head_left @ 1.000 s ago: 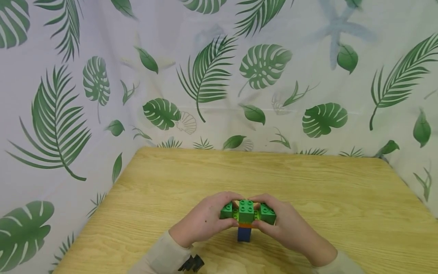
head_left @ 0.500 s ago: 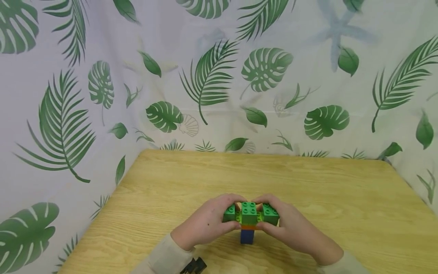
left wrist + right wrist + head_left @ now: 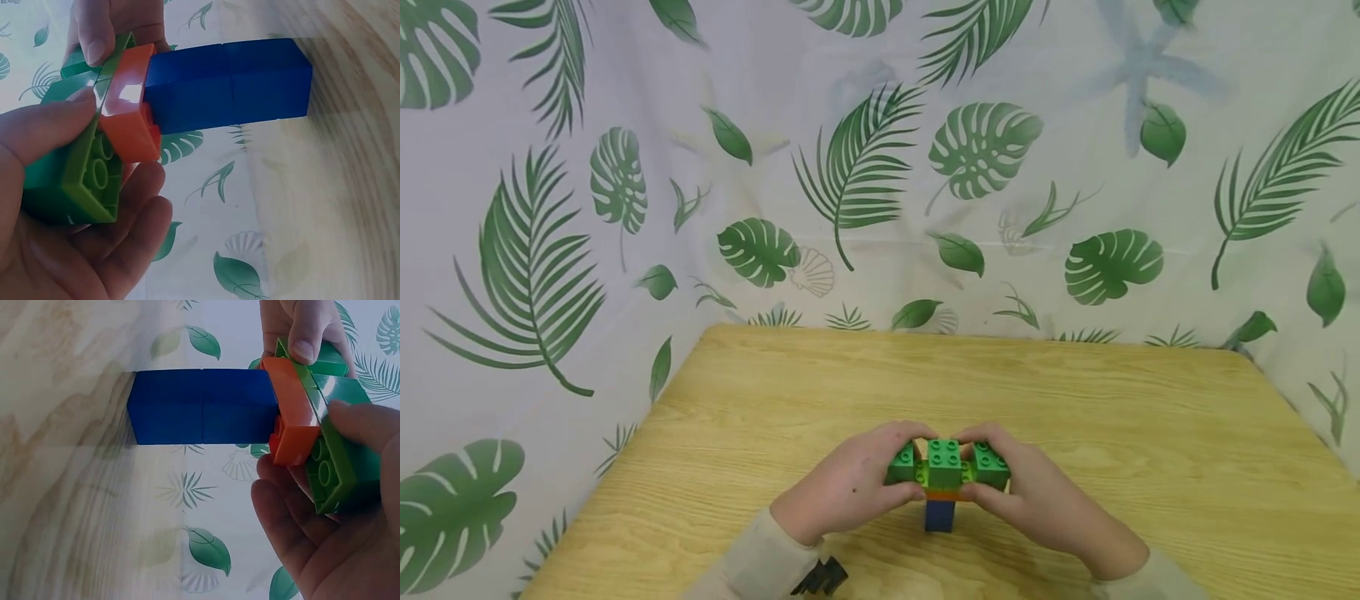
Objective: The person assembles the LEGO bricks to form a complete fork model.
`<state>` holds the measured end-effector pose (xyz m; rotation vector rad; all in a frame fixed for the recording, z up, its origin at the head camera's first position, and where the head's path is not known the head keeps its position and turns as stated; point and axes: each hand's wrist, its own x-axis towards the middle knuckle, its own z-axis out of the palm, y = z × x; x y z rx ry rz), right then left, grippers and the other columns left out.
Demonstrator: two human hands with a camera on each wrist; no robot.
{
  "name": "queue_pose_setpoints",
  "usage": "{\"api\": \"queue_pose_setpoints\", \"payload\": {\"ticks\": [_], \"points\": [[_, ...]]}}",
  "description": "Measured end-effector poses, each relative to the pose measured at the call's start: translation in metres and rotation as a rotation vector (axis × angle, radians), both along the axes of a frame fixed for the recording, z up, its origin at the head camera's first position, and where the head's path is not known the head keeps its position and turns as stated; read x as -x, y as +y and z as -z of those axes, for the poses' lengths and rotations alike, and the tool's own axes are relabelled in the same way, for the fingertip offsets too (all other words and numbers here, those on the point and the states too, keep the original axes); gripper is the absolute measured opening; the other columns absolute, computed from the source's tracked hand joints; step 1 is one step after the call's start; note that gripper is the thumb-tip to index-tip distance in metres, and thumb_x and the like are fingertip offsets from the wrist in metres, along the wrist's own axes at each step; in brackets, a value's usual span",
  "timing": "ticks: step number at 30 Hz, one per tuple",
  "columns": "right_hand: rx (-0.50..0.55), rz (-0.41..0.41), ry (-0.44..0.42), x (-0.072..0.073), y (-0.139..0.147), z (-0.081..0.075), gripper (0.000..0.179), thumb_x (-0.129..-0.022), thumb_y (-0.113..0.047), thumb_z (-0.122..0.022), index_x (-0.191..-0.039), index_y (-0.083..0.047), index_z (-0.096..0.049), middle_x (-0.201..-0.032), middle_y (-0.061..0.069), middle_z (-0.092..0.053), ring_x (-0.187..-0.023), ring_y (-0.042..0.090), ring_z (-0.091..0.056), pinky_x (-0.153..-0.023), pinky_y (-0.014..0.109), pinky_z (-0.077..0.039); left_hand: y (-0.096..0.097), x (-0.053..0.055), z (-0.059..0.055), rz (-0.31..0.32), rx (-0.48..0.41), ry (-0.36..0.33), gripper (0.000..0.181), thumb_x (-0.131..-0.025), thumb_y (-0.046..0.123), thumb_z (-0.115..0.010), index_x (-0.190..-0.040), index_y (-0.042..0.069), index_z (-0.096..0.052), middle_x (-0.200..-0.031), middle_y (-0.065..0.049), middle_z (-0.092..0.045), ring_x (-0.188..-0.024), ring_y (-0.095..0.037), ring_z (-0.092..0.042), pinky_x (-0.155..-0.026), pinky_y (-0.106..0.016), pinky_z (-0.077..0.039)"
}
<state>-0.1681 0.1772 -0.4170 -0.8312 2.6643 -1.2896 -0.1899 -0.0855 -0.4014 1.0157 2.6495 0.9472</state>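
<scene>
A toy brick tower stands upright on the table, between both hands. Its foot is two stacked blue bricks [image 3: 231,84], topped by an orange brick [image 3: 131,112]. Light green pieces [image 3: 340,459] lie over the orange one and reach out to both sides. On top sit a middle green brick [image 3: 944,468], a left green brick [image 3: 901,467] and a right green brick [image 3: 990,468]. My left hand [image 3: 850,482] grips the tower's left end, thumb in front and fingers behind. My right hand [image 3: 1045,504] grips the right end in the same way, mirrored.
The wood-grain table [image 3: 760,392] stretches out behind and to both sides of the tower. A white cloth with green leaf prints [image 3: 985,275] hangs along its back and left edges. A small black object [image 3: 820,577] shows at the left sleeve.
</scene>
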Motion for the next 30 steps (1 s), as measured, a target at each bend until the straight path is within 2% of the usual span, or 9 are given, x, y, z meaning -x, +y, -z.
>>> {"api": "queue_pose_setpoints", "payload": {"ticks": [6,8,11,15,20,25,30], "points": [[0.055,-0.026,-0.01,0.001,0.002,0.002,0.055,-0.098,-0.02,-0.07,-0.142,-0.02,-0.038,-0.123,0.007,-0.058,-0.098,0.016,-0.064,-0.08,0.033,-0.056,-0.006,-0.001,-0.006,-0.002,0.026,-0.012,0.08,-0.09,0.025,-0.08,-0.155,0.036,-0.034,-0.135,0.006,-0.053,-0.102,-0.004,-0.056,-0.083,-0.027,-0.052],[0.081,-0.035,-0.022,0.001,0.004,0.001,0.055,-0.097,-0.016,-0.07,-0.141,-0.017,-0.037,-0.123,0.009,-0.058,-0.099,0.017,-0.064,-0.081,0.034,-0.056,-0.009,-0.001,-0.007,0.013,0.04,0.011,0.086,-0.088,0.021,-0.082,-0.156,0.038,-0.031,-0.134,0.007,-0.053,-0.102,-0.004,-0.056,-0.083,-0.026,-0.052],[0.083,-0.011,-0.024,0.002,0.008,0.0,0.05,-0.098,-0.02,-0.07,-0.138,-0.014,-0.041,-0.12,0.009,-0.059,-0.096,0.016,-0.063,-0.08,0.033,-0.056,-0.013,-0.001,-0.009,0.026,0.068,0.061,0.091,-0.086,0.018,-0.084,-0.156,0.038,-0.03,-0.131,0.006,-0.053,-0.103,-0.005,-0.055,-0.085,-0.026,-0.052],[0.052,0.059,0.007,0.003,0.011,-0.001,0.046,-0.097,-0.029,-0.072,-0.134,-0.013,-0.049,-0.115,0.004,-0.063,-0.09,0.013,-0.063,-0.079,0.034,-0.056,-0.016,0.001,-0.008,0.013,0.089,0.111,0.087,-0.086,0.016,-0.084,-0.155,0.029,-0.034,-0.13,0.005,-0.054,-0.107,-0.005,-0.056,-0.089,-0.027,-0.051],[0.064,0.12,0.029,0.005,0.013,0.0,0.047,-0.096,-0.028,-0.074,-0.134,-0.013,-0.05,-0.112,0.004,-0.064,-0.091,0.014,-0.064,-0.08,0.034,-0.056,-0.015,0.005,-0.006,-0.017,0.085,0.153,0.074,-0.088,0.016,-0.082,-0.149,0.015,-0.04,-0.126,0.002,-0.057,-0.102,-0.007,-0.059,-0.086,-0.023,-0.052],[0.101,0.17,0.029,0.006,0.013,0.002,0.048,-0.096,-0.027,-0.073,-0.134,-0.011,-0.05,-0.111,0.006,-0.063,-0.09,0.017,-0.064,-0.077,0.033,-0.056,-0.013,0.009,-0.003,-0.043,0.074,0.174,0.066,-0.09,0.017,-0.08,-0.144,0.013,-0.043,-0.122,0.003,-0.058,-0.099,-0.013,-0.061,-0.08,-0.023,-0.052],[0.137,0.201,0.004,0.011,0.014,0.008,0.046,-0.098,-0.03,-0.069,-0.136,-0.011,-0.05,-0.109,0.005,-0.064,-0.092,0.021,-0.064,-0.077,0.032,-0.056,-0.012,0.014,0.0,-0.073,0.047,0.163,0.066,-0.092,0.02,-0.078,-0.147,0.015,-0.042,-0.122,0.003,-0.057,-0.098,-0.012,-0.06,-0.079,-0.023,-0.052]]}}
